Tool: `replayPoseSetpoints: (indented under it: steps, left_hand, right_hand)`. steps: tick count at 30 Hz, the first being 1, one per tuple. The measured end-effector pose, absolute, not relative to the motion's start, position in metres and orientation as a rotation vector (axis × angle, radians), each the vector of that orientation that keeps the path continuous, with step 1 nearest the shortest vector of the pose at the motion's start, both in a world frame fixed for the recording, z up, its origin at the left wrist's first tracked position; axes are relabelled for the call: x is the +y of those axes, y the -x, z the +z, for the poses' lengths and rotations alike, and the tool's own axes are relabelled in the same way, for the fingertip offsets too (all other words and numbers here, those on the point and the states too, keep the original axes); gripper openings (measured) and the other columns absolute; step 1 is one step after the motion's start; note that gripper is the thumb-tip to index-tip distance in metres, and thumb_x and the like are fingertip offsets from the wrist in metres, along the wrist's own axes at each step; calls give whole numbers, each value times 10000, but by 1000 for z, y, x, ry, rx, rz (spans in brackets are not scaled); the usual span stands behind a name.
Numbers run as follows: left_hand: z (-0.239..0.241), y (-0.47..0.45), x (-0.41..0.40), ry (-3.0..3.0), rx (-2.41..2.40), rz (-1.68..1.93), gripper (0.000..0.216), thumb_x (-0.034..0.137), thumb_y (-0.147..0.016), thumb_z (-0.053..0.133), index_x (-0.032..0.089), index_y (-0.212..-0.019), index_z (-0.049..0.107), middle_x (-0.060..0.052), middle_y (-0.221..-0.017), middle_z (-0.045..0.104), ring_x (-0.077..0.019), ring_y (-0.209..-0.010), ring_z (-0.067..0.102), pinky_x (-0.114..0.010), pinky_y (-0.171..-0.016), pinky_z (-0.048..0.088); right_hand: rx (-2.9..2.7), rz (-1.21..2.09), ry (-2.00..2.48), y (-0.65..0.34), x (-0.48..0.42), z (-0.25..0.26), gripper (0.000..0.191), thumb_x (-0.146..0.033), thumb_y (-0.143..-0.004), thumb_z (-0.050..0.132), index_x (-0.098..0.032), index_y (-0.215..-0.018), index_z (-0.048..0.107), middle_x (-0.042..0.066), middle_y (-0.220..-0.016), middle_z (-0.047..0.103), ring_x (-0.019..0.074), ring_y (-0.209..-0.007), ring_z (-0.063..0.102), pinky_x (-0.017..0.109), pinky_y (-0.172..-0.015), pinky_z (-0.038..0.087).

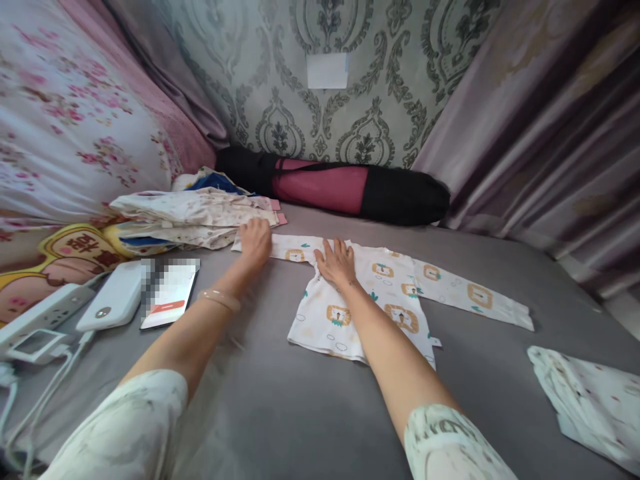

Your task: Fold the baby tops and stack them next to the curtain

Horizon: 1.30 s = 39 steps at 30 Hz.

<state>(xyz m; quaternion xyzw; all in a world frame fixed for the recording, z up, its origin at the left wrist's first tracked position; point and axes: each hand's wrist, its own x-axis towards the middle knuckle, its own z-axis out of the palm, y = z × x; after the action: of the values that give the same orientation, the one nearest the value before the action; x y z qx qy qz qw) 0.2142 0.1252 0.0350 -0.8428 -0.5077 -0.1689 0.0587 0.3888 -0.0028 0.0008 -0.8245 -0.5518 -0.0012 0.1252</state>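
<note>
Left hand (pixel 257 241) and right hand (pixel 337 263) touch a spread printed shirt (pixel 384 283).

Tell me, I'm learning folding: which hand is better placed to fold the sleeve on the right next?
Likely the right hand: it's on the lion-print shirt, nearer that sleeve; the left hand is at the opposite sleeve.

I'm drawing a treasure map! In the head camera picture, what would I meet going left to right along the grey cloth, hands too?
Power strip → white box → phone → left hand → right hand → the shirt's right-side sleeve → folded cloth.
</note>
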Motion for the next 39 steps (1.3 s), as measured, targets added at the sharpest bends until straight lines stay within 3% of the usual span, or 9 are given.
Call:
replayPoseSetpoints:
  steps: [4,7,13,22,30,33,35,39]
  left_hand:
    - [24,-271,87,3021,-1216,-440,426,238,-967,290,108,-1309,508,-176,-1282,589,-267,-1210,524,-386,-1031,361]
    - [8,-296,72,3142,-1197,-426,464,250,-984,251,96,-1374,449,-168,-1334,573,-243,-1259,506,-384,-1082,331]
    - [-2,-275,85,3109,-1266,-209,552,374,-1003,219,114,-1475,342,-144,-1566,314,-276,-1459,243,-453,-1178,173]
    - [5,-190,140,2917,-1600,-127,581,416,-1010,216,123,-1502,310,-167,-1598,212,-311,-1478,160,-534,-1177,93]
    - [9,-172,147,2847,-1592,-266,504,200,-958,326,83,-1448,348,-166,-1561,309,-256,-1438,252,-495,-1174,134]
    - [10,-173,134,2734,-1510,-478,495,228,-935,400,111,-1416,400,-149,-1538,333,-265,-1414,262,-453,-1156,166]
    - [12,-179,123,2680,-1430,-625,427,291,-915,472,154,-1316,526,-147,-1442,441,-302,-1329,352,-466,-1089,248]
    - [16,-204,100,2910,-1045,-688,230,364,-881,560,216,-990,699,-104,-1133,629,-288,-1110,476,-452,-956,306]
  right_hand:
    - [-1599,-3,2422,-390,-2,0,571,-461,-1000,204,-211,-1485,372,128,-1559,319,283,-1439,214,474,-1146,104]
    - [-1622,4,2424,-391,-1,0,537,-359,-1000,205,-220,-1496,359,122,-1563,313,274,-1437,230,464,-1146,122]
    - [-1592,-35,2419,-390,-1,0,535,-346,-984,247,-219,-1486,381,109,-1551,340,277,-1428,244,469,-1147,126]
    - [-1593,-48,2403,-391,0,-2,540,-354,-977,256,-215,-1480,394,121,-1546,345,286,-1424,250,467,-1144,130]
    - [-1597,-17,2367,-394,2,-5,522,-331,-980,291,-199,-1473,398,142,-1543,343,282,-1428,253,484,-1146,134]
    - [-1598,67,2311,-399,1,0,544,-361,-982,324,-168,-1489,354,148,-1557,313,276,-1437,239,475,-1152,145]
    - [-1570,83,2263,-400,-5,7,558,-364,-976,359,-150,-1491,335,149,-1563,294,267,-1434,244,455,-1148,181]
    - [-1613,49,2124,-374,-36,29,379,-269,-939,451,-149,-1283,555,137,-1341,541,248,-1264,453,361,-1053,342]
